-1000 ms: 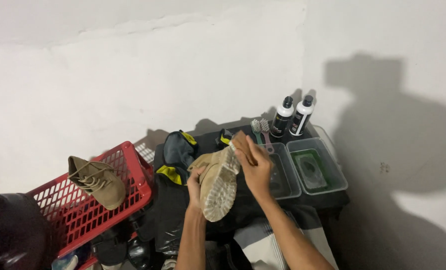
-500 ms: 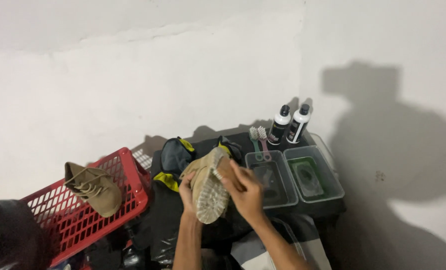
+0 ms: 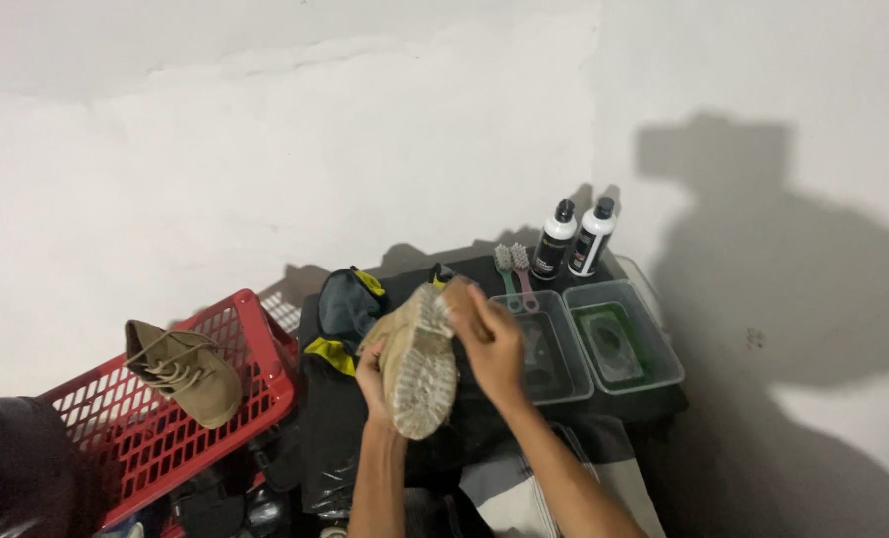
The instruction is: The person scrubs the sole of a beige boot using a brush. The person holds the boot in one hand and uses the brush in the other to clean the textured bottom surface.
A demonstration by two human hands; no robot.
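Boot [image 3: 419, 364] in left grip [image 3: 373, 374], sole-up

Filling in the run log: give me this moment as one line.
left hand: holds tan boot sole-up | right hand: on boot's upper | nearby: two clear tubs, second boot in red basket

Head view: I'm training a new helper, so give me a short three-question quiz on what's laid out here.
1. True or false: the boot in the hands is turned sole up.
2. Where is the second boot? A) in a clear tub B) on the red basket C) beside the bottles
3. How many bottles stand by the wall, and how many brushes lie next to them?

Key
1. True: the left hand grips the boot from the side and the right hand is at its toe end.
2. B
3. Two bottles, two brushes, behind the two clear tubs.
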